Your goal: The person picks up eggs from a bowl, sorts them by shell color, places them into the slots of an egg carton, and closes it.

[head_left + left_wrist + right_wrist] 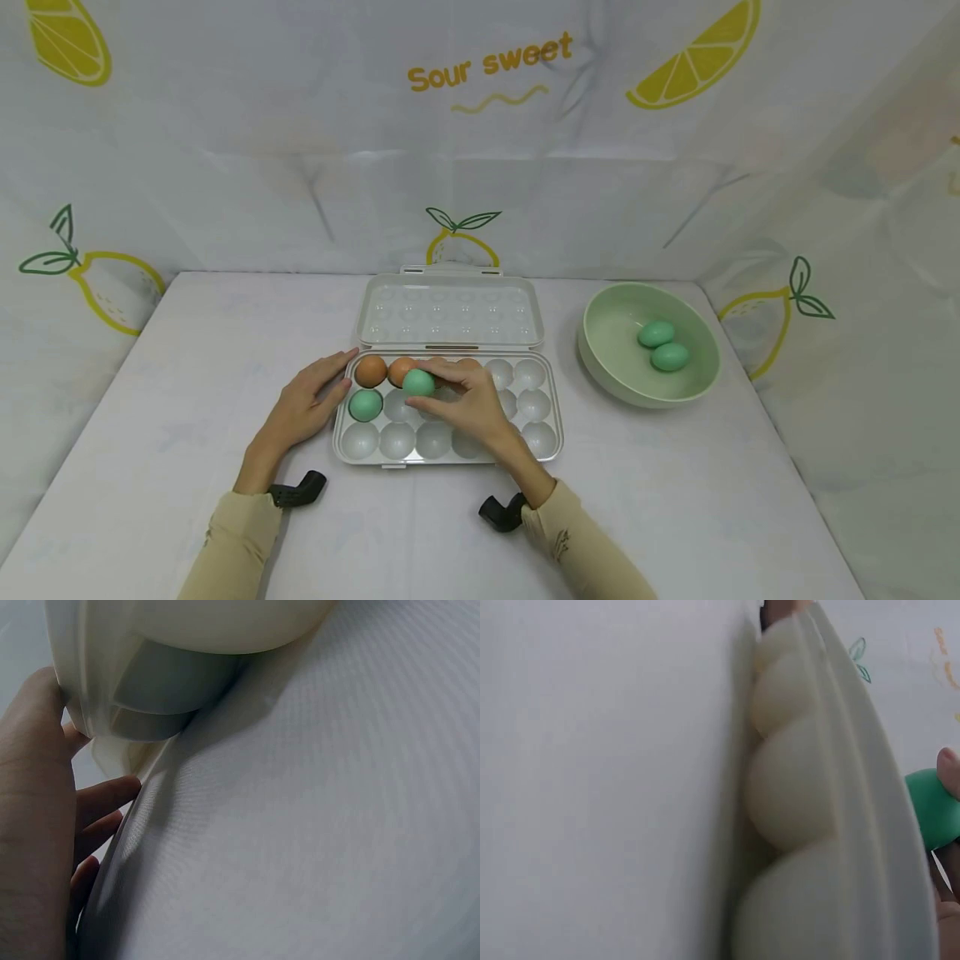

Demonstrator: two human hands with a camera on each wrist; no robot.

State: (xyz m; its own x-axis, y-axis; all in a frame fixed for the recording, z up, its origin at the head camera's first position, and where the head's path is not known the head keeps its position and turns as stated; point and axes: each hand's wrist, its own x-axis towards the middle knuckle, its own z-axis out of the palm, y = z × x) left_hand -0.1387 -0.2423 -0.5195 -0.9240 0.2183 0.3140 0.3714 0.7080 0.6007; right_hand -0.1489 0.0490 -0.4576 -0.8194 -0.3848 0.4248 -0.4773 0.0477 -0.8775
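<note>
Over the egg tray [459, 457], my right hand [471, 402] pinches a green egg [418, 383] between thumb and fingers. In the right wrist view that green egg [931, 808] shows beyond the tray's side. My left hand [306, 398] touches the tray's left edge, its fingers fairly straight. The left wrist view has the left hand [45, 787] with its thumb against the tray rim. Several brown eggs [371, 372] sit in the back row, partly hidden by my right hand. Another green egg [365, 406] lies in the middle row's leftmost cup.
Behind the tray its clear lid [450, 310] lies folded open. To the right stands a pale green bowl [618, 375] holding two green eggs [670, 357]. A white cloth [180, 400] covers the table, and a lemon-printed curtain [300, 108] hangs behind.
</note>
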